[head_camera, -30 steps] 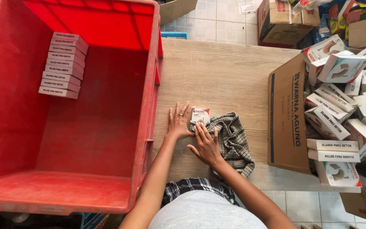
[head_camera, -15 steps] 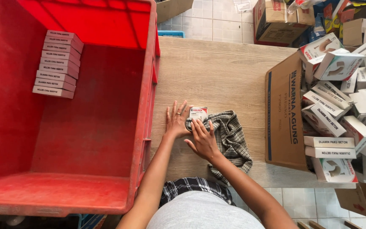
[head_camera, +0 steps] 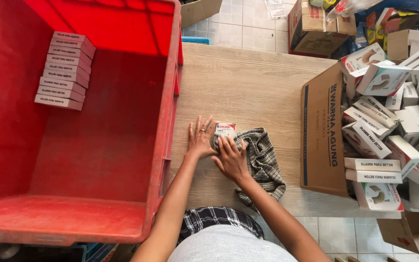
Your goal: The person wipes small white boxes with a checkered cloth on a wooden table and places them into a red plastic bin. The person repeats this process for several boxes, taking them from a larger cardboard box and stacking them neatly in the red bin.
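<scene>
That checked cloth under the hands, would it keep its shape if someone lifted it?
Probably not: the checked cloth lies rumpled in soft folds on the wooden table, so it would likely droop. It looks thin, so probably light. Being flat, it shouldn't roll.

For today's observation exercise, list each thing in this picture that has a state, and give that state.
Red crate: open, mostly bare, one row of small boxes inside.
Small white box: flat on the table, under both hands.
Left hand: flat, fingers spread.
Right hand: pressing the box.
Checked cloth: crumpled.
Cardboard carton: open, full of boxes.

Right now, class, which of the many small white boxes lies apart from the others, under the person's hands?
The small white box on the checked cloth, under both hands; the others sit stacked in the red crate or heaped in the cardboard carton.
</scene>
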